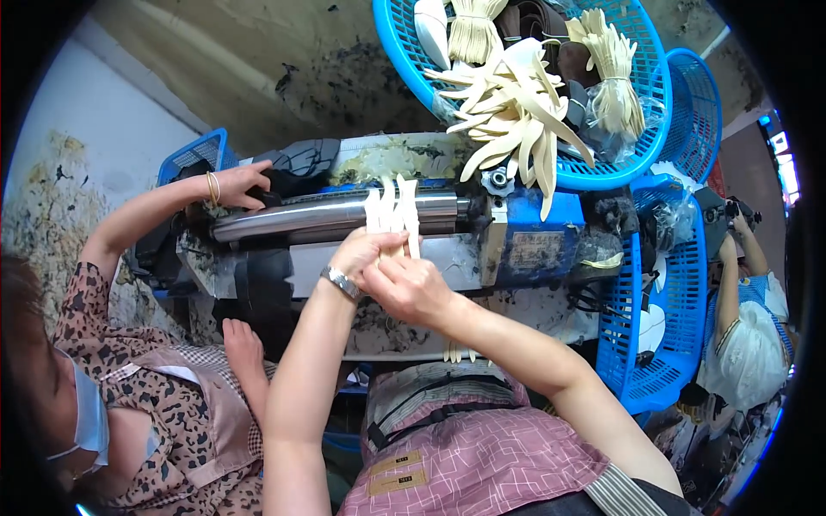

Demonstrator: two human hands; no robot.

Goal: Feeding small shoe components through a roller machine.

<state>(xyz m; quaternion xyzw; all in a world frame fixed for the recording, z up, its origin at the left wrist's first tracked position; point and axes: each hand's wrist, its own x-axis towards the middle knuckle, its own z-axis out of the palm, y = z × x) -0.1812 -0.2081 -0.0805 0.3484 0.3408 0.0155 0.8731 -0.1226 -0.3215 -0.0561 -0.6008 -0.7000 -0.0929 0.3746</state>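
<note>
Several cream-coloured strips (393, 211) stand side by side across a shiny metal roller (318, 215) on a machine. My left hand (368, 254), with a watch at its wrist, is closed on the strips' near ends. Pressed up against it, my right hand (403, 286) also has its fingers closed around those ends. Part of each strip is hidden under my fingers. The strips' upper ends reach past the roller's far side.
A co-worker's hand (241, 185) rests by the roller's left end. At the back right, a blue basket (391, 39) holds cream strips in bundles and loose. Another blue basket (615, 344) stands to the right. Dark pieces (262, 279) lie at the machine's front left.
</note>
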